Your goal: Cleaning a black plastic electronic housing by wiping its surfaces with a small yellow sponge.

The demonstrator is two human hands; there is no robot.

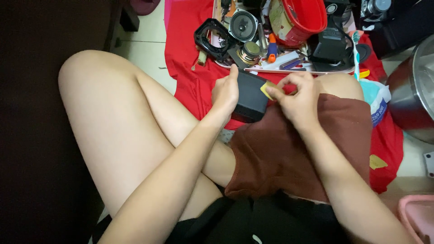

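Observation:
My left hand (225, 92) grips a black box-shaped casing (251, 99) by its left side, steadying it on my lap over the brown shorts (289, 149). My right hand (298, 97) pinches a small yellow piece (267, 88) at the box's top right corner, with the fingers curled around it. Both hands are over my crossed legs, just in front of a red cloth (190, 77) spread on the floor.
On the red cloth lies a tray with loose speaker drivers (242, 25), a black speaker frame (212, 36), screwdrivers and a red bowl (303, 18). A metal pot (413, 90) stands at the right, a white plastic bag (377, 101) beside it, a pink item (416, 214) at bottom right.

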